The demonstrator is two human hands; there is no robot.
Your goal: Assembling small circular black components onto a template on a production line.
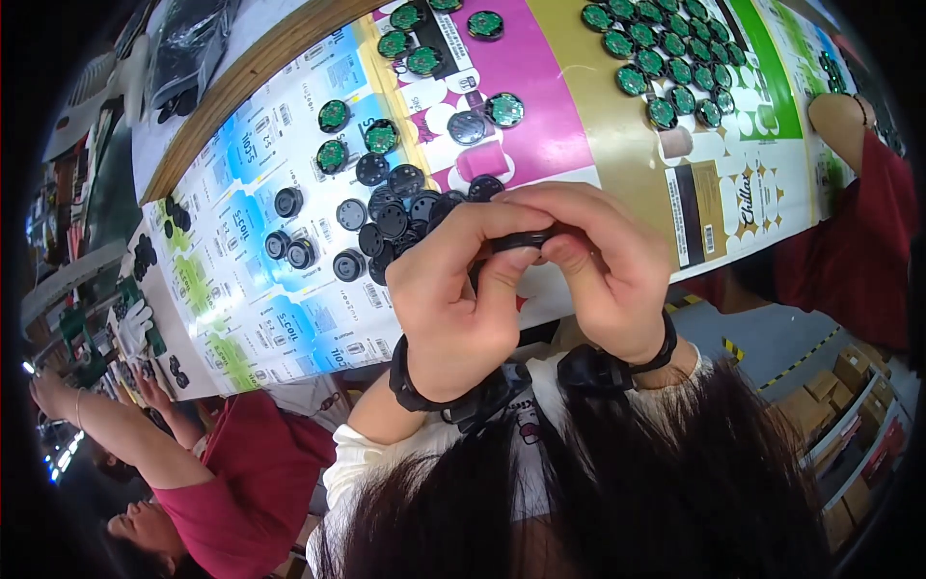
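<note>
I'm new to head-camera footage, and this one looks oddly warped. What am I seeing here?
There is no machine, just a person's bare hands. The single picture comes from a wide fisheye camera on that person's head, looking down; its lens bends straight edges toward the rim.

The left hand and right hand share a grip on a dark round part. On the surface, printed sheets lie under a pile of black round casings and many round green circuit boards, mostly clustered toward the upper right. A co-worker in red is at the lower left.
</note>
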